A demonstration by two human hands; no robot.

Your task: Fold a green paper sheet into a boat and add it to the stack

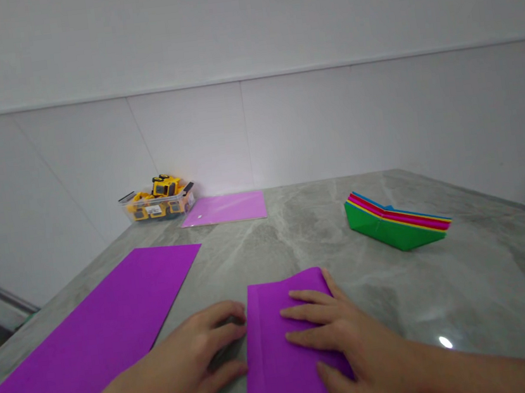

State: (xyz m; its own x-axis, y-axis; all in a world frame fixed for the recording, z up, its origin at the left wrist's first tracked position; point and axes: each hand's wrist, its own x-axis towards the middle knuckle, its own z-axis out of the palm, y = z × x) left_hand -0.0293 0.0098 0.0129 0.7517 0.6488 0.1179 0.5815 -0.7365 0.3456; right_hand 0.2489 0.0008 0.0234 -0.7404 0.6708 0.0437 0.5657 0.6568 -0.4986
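A folded sheet of purple paper (274, 348) lies on the table in front of me, with a crease running along its left side. My right hand (339, 333) rests on its right part, fingers spread over the surface, and the paper bulges a little at the top right corner. Beside the left edge is my left hand (212, 349), its fingers apart and curved, the tips at or very near the paper's edge. Nothing shows between those fingers. The lower end of the folded sheet runs out of view.
Flat purple paper (111, 330) lies at the left, partly behind my left forearm. Folded paper boats in several colours, green outermost (391, 231), stand nested at the right. At the back are a clear box (158, 207) of yellow toy vehicles and a pink sheet pack (228, 208).
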